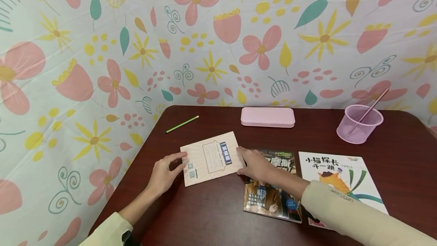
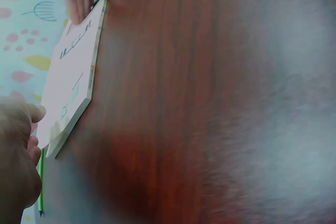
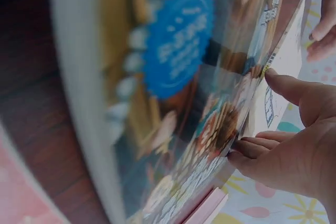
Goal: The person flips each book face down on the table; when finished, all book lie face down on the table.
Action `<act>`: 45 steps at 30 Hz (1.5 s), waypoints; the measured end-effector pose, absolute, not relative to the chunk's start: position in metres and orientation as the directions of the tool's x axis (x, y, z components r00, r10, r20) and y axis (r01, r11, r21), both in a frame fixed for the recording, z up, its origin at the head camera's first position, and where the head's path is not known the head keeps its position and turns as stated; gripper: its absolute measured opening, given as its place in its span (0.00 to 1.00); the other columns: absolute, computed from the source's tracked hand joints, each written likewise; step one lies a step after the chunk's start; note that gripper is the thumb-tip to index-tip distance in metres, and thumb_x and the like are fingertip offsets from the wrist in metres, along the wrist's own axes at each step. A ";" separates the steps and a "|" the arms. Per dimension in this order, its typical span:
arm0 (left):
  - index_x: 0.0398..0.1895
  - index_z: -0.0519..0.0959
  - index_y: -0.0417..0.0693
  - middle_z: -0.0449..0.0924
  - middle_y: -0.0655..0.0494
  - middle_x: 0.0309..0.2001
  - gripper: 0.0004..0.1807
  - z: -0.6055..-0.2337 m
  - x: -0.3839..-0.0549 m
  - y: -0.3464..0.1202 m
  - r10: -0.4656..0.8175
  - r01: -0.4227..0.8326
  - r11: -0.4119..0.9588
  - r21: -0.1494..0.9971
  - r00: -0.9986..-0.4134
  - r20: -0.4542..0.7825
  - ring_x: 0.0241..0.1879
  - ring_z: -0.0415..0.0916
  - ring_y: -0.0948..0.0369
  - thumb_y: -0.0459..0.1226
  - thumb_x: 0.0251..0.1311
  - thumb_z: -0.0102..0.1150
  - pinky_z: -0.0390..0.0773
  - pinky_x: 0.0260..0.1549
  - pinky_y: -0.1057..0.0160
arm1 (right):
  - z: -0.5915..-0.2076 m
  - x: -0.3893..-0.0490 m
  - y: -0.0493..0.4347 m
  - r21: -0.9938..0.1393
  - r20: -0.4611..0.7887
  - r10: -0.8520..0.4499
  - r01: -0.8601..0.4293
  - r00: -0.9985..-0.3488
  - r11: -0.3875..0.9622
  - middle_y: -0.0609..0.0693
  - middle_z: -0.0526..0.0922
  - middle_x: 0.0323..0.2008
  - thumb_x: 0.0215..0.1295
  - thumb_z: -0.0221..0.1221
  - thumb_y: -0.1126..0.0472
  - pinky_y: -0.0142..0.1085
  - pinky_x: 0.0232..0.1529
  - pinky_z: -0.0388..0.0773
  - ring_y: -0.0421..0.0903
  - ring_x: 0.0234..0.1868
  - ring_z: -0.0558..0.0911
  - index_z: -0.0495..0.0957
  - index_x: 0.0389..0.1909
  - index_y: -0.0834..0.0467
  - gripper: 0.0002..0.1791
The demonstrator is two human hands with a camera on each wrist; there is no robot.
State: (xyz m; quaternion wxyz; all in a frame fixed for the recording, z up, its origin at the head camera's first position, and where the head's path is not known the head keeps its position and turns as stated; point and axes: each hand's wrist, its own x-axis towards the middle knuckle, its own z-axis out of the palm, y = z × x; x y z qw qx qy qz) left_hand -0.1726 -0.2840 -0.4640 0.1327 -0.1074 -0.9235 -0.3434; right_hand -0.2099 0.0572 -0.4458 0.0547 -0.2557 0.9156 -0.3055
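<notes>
A pale cream book (image 1: pixel 198 162) lies back cover up on the dark wooden table, turned at a slant, with a barcode and a blue title label showing. At its left edge is my left hand (image 1: pixel 166 174), thumb and fingers spread apart and fingertips at the cover's border. My right hand (image 1: pixel 257 165) touches the opposite edge, its thumb and fingers (image 3: pixel 262 145) extended. Below the right hand and forearm lies a dark illustrated book (image 1: pixel 269 196), partly hidden. Beside that one is a white book with an orange cat (image 1: pixel 331 179), its lower part covered by the sleeve.
A green pencil (image 1: pixel 182 124) lies at the back left. The pink pencil case (image 1: pixel 268 117) sits along the back edge. At the back right stands a pink mesh pen cup (image 1: pixel 358 124) with one pencil inside. A flower-patterned cloth (image 1: pixel 205 48) hangs behind the table.
</notes>
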 end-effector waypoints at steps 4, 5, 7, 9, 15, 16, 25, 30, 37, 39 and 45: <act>0.62 0.86 0.50 0.87 0.54 0.60 0.23 -0.461 -0.181 -0.287 0.104 0.277 0.743 0.609 -0.947 0.303 0.57 0.83 0.48 0.32 0.64 0.75 0.82 0.56 0.44 | -0.449 -0.208 0.062 -0.627 0.044 -0.484 -0.402 -0.874 0.667 0.71 0.82 0.60 0.62 0.76 0.67 0.43 0.39 0.87 0.52 0.23 0.87 0.69 0.73 0.71 0.41; 0.63 0.86 0.50 0.86 0.53 0.60 0.23 -0.461 -0.182 -0.287 0.105 0.276 0.745 0.608 -0.948 0.301 0.57 0.83 0.48 0.32 0.64 0.75 0.82 0.57 0.44 | -0.450 -0.208 0.063 -0.638 0.045 -0.480 -0.395 -0.876 0.661 0.69 0.85 0.55 0.62 0.76 0.67 0.40 0.33 0.86 0.49 0.18 0.83 0.70 0.73 0.71 0.41; 0.64 0.85 0.49 0.86 0.52 0.61 0.24 -0.461 -0.186 -0.289 0.113 0.276 0.750 0.601 -0.949 0.295 0.58 0.82 0.47 0.32 0.64 0.75 0.81 0.58 0.43 | -0.452 -0.209 0.064 -0.664 0.041 -0.472 -0.377 -0.881 0.646 0.67 0.87 0.50 0.61 0.76 0.68 0.34 0.24 0.80 0.42 0.06 0.70 0.70 0.74 0.71 0.41; 0.64 0.85 0.48 0.85 0.51 0.63 0.24 -0.461 -0.190 -0.290 0.126 0.284 0.755 0.591 -0.948 0.294 0.59 0.82 0.46 0.32 0.65 0.74 0.80 0.59 0.43 | -0.453 -0.210 0.066 -0.665 0.052 -0.472 -0.383 -0.880 0.641 0.64 0.88 0.47 0.61 0.76 0.68 0.33 0.27 0.78 0.36 0.09 0.69 0.71 0.73 0.71 0.40; 0.67 0.83 0.47 0.83 0.51 0.65 0.25 -0.464 -0.202 -0.295 0.170 0.317 0.759 0.568 -0.940 0.297 0.64 0.79 0.48 0.33 0.66 0.73 0.78 0.64 0.43 | -0.457 -0.209 0.070 -0.660 0.106 -0.470 -0.415 -0.876 0.626 0.68 0.83 0.59 0.61 0.77 0.67 0.43 0.41 0.84 0.47 0.28 0.85 0.74 0.69 0.71 0.37; 0.67 0.83 0.47 0.83 0.51 0.65 0.25 -0.464 -0.203 -0.295 0.176 0.322 0.756 0.570 -0.939 0.297 0.65 0.79 0.48 0.33 0.67 0.73 0.77 0.64 0.43 | -0.458 -0.209 0.071 -0.656 0.117 -0.468 -0.422 -0.876 0.626 0.68 0.82 0.61 0.61 0.77 0.67 0.45 0.45 0.85 0.51 0.35 0.88 0.75 0.69 0.71 0.36; 0.68 0.82 0.46 0.82 0.50 0.66 0.24 -0.468 -0.214 -0.298 0.206 0.332 0.754 0.567 -0.939 0.276 0.69 0.76 0.50 0.34 0.69 0.71 0.75 0.67 0.42 | -0.461 -0.208 0.072 -0.632 0.151 -0.446 -0.434 -0.882 0.642 0.67 0.81 0.62 0.60 0.78 0.66 0.57 0.58 0.82 0.65 0.64 0.80 0.79 0.64 0.69 0.32; 0.68 0.82 0.46 0.81 0.50 0.67 0.24 -0.472 -0.216 -0.299 0.221 0.331 0.756 0.564 -0.941 0.255 0.69 0.76 0.51 0.34 0.70 0.70 0.75 0.67 0.43 | -0.461 -0.209 0.072 -0.631 0.153 -0.442 -0.431 -0.884 0.645 0.67 0.82 0.62 0.59 0.78 0.66 0.57 0.58 0.82 0.66 0.65 0.80 0.80 0.63 0.68 0.31; 0.68 0.82 0.46 0.81 0.50 0.67 0.23 -0.476 -0.217 -0.300 0.241 0.342 0.745 0.572 -0.939 0.247 0.70 0.75 0.50 0.34 0.71 0.69 0.74 0.67 0.42 | -0.462 -0.210 0.071 -0.632 0.171 -0.434 -0.436 -0.885 0.640 0.62 0.84 0.58 0.58 0.79 0.66 0.56 0.58 0.82 0.64 0.61 0.81 0.82 0.59 0.67 0.29; 0.68 0.82 0.46 0.81 0.51 0.67 0.23 -0.477 -0.217 -0.300 0.243 0.339 0.743 0.577 -0.940 0.239 0.70 0.75 0.50 0.34 0.71 0.68 0.74 0.67 0.42 | -0.462 -0.211 0.071 -0.627 0.175 -0.434 -0.440 -0.884 0.643 0.62 0.85 0.57 0.57 0.79 0.66 0.55 0.57 0.82 0.63 0.60 0.82 0.82 0.58 0.67 0.28; 0.69 0.81 0.47 0.81 0.51 0.68 0.23 -0.479 -0.218 -0.301 0.253 0.346 0.752 0.561 -0.938 0.238 0.70 0.75 0.50 0.34 0.72 0.68 0.74 0.67 0.42 | -0.461 -0.214 0.070 -0.615 0.164 -0.430 -0.433 -0.888 0.659 0.60 0.85 0.55 0.57 0.80 0.65 0.54 0.56 0.82 0.61 0.59 0.82 0.83 0.57 0.66 0.28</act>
